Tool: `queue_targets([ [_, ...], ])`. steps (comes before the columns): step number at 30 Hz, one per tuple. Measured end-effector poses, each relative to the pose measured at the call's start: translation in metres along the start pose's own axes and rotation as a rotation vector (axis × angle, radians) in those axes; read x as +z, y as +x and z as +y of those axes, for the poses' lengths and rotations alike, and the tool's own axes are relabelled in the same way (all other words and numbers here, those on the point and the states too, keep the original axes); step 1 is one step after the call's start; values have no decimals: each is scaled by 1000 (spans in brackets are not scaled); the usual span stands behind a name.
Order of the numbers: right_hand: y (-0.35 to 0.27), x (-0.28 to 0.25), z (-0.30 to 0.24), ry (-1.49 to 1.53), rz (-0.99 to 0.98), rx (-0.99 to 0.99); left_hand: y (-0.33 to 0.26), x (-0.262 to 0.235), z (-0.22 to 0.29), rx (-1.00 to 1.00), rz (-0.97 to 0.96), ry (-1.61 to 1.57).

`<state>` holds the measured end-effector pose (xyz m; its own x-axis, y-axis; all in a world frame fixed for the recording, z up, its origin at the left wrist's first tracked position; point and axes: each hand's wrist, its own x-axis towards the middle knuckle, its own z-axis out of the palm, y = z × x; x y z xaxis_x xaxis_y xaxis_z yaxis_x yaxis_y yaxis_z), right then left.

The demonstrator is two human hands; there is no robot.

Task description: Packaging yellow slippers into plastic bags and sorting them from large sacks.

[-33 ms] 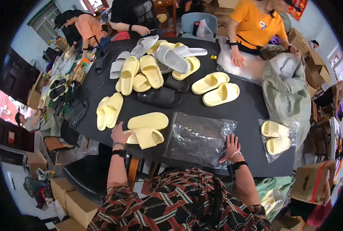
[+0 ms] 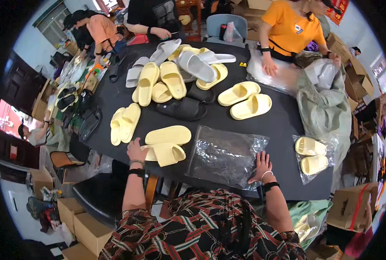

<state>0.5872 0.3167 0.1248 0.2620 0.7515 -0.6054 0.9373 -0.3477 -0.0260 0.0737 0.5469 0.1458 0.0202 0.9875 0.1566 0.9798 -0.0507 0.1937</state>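
My right hand [image 2: 261, 168] lies flat with its fingers spread on the right edge of a clear plastic bag [image 2: 225, 154], which is spread on the black table. At the table's near edge, my left hand [image 2: 137, 151] is open, its thumb against the end of a yellow slipper [image 2: 169, 154] with its strap up. Just beyond it, a second yellow slipper [image 2: 168, 135] rests alongside. Farther left stands a yellow pair [image 2: 125, 124]. To the right, another yellow pair [image 2: 312, 156] sits in a clear bag.
Yellow and grey slippers [image 2: 160, 80] are piled at the back, with black slippers [image 2: 182, 109] in front. Another yellow pair [image 2: 250, 107] sits right of them. Across the table, a person in orange [image 2: 290, 30] has a hand on clear bags [image 2: 273, 78]. A grey-green sack [image 2: 325, 104] hangs nearby.
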Motion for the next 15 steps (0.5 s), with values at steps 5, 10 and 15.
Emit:
queue_targets([
  [5, 0, 1, -4, 26, -10, -7, -30, 30, 12, -514, -81, -670],
  [10, -3, -8, -12, 5, -34, 4, -61, 60, 51, -380, 32, -834],
  [15, -3, -8, -9, 39, -40, 29, -26, -12, 83, -149, 12, -1034],
])
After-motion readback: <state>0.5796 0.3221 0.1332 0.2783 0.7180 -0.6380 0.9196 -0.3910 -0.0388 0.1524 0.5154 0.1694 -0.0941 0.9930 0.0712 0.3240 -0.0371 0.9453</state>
